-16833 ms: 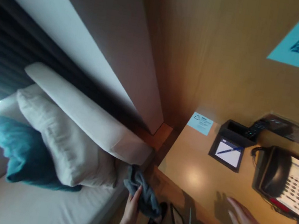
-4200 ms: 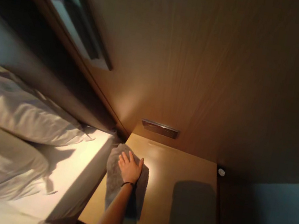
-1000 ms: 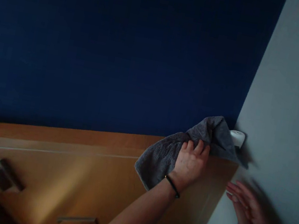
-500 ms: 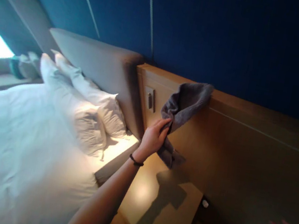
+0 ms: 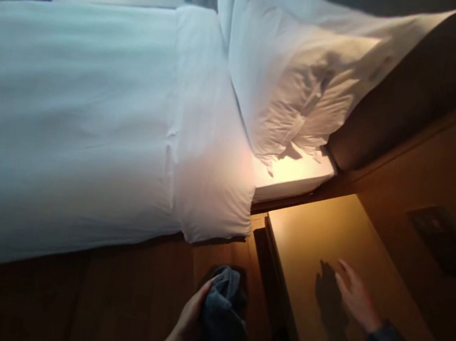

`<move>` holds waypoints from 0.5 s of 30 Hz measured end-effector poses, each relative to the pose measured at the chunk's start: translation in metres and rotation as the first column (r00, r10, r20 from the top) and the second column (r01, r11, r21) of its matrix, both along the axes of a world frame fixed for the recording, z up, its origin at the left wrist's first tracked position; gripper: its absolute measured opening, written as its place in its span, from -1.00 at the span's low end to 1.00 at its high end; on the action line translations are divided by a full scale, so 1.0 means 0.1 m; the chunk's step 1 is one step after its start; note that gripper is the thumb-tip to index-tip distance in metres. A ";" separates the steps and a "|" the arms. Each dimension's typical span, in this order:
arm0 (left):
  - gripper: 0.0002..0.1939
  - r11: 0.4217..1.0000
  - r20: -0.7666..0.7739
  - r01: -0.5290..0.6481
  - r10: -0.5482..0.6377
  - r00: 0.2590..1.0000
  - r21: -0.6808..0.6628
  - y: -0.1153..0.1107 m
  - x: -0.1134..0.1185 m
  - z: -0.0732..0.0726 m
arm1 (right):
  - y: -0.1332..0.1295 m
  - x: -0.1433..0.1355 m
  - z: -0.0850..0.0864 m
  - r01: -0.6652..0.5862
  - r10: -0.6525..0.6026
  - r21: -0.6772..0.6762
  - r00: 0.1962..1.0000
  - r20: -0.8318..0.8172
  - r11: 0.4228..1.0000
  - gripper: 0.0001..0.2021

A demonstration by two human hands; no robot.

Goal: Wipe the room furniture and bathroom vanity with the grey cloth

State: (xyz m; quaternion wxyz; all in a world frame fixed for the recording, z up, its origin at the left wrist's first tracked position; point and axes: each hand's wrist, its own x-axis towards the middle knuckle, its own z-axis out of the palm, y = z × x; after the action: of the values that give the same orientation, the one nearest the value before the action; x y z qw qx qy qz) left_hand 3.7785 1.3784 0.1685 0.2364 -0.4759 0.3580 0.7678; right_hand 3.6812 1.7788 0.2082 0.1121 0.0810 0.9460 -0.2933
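wooden nightstand (image 5: 330, 241) beside bed (image 5: 88, 110): left hand (image 5: 188, 319) grips grey cloth (image 5: 223, 311), now lowered off the headboard panel; right hand (image 5: 353, 295) hovers open, empty, over the top.

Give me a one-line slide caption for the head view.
Left hand grips a grey cloth beside the bed; right hand hovers open over the wooden nightstand.

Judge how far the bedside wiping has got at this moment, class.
Done: the nightstand top shows a smooth sheen. In hand: the left hand holds the grey cloth low beside the nightstand; the right hand hovers open over its top. Left: cannot tell.
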 end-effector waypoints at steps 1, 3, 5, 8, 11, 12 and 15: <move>-0.45 0.998 -0.039 -0.051 0.053 0.998 0.046 0.00 0.00 -0.14 | -0.07 -0.21 -0.30 -0.045 0.045 0.038 0.999 -0.010 0.998 -0.45; -0.39 0.993 -0.144 -0.070 0.084 0.986 0.098 0.06 -0.06 -0.43 | -0.15 -0.59 -0.81 -0.106 0.113 0.124 0.992 -0.052 0.987 -0.41; -0.34 0.998 -0.240 -0.018 0.034 0.970 0.068 0.19 -0.16 -0.74 | -0.18 -0.85 -1.19 -0.138 0.162 0.216 0.982 -0.100 0.967 -0.36; -0.35 0.965 -0.399 0.138 -0.220 0.890 -0.224 0.46 -0.44 -1.27 | -0.15 -0.97 -1.57 -0.140 0.214 0.352 0.959 -0.184 0.926 -0.32; -0.36 0.724 -0.516 0.223 -0.640 0.570 -0.652 0.78 -0.97 -1.89 | -0.09 -0.92 -1.78 -0.138 0.269 0.450 0.932 -0.242 0.882 -0.33; -0.37 0.603 -0.485 0.198 -0.763 0.427 -0.773 0.91 -1.19 -2.11 | -0.07 -0.91 -1.82 -0.142 0.288 0.474 0.924 -0.252 0.869 -0.35; -0.45 0.318 -0.295 0.057 -0.923 0.247 -0.946 1.32 -1.82 -2.69 | -0.03 -0.92 -1.89 -0.165 0.335 0.523 0.909 -0.249 0.837 -0.39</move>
State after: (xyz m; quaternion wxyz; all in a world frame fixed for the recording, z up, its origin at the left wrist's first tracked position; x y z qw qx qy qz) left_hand 3.5967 1.5109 -0.1004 0.0568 0.0912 0.8697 0.4817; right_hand 3.5895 1.7761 0.0191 -0.0346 -0.0697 0.9963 -0.0358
